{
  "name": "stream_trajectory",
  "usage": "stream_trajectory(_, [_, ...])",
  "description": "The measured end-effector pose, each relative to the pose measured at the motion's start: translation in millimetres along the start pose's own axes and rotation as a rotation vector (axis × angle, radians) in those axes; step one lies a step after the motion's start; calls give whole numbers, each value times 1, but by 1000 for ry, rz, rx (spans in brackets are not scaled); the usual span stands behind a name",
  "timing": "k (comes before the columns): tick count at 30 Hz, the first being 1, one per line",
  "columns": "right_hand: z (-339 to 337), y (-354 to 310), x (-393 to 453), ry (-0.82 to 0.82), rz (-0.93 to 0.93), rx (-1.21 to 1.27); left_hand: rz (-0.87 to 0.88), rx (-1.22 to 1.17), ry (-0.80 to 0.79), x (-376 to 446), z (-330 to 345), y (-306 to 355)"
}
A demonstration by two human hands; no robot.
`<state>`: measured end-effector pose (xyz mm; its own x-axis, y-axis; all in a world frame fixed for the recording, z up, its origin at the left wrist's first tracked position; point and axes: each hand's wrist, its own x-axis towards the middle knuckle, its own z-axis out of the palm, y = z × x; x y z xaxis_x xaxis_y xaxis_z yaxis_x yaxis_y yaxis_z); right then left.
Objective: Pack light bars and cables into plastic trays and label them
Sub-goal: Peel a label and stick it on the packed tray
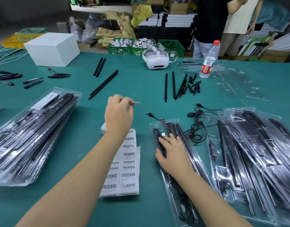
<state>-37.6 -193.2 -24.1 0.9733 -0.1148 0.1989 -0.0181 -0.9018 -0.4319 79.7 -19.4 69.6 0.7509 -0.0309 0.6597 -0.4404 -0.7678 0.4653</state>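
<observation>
My left hand (119,114) is raised above the green table and pinches a small white label (137,103) between fingertips. Below it lies a strip of barcode labels (124,167). My right hand (173,154) rests with spread fingers on a clear plastic tray (188,185) that holds black light bars and a coiled cable with a white USB plug (163,134). A stack of filled trays (31,136) lies at the left, and more filled trays (255,153) at the right.
Loose black bars (103,85) and short black pieces (182,86) lie mid-table, loose cables (196,125) beside the tray. A water bottle (209,60), white headset (155,58), white box (52,49) and empty clear trays (239,79) stand farther back. Two people stand beyond the table.
</observation>
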Motion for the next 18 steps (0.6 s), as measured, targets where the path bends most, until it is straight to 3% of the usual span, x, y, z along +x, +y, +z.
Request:
stream_trajectory(3, [0,0,0,0,-8,-22,159,-11,121,5,-4,19])
stream_trajectory(5, [1,0,0,-6,-15,-32,-38,-118,-26,4,-3,31])
stream_trajectory(8, [1,1,0,-8,-14,-18,-418,-221,-428,-7,7,36])
stream_trajectory(10, [1,1,0,-9,-18,-15,-500,-158,-616,-21,13,35])
stream_trajectory(14, [2,2,1,-2,-15,9,-564,-126,-703,-47,25,26])
stream_trajectory(18, [2,3,1,-4,-13,20,-700,-343,-713,-55,34,24])
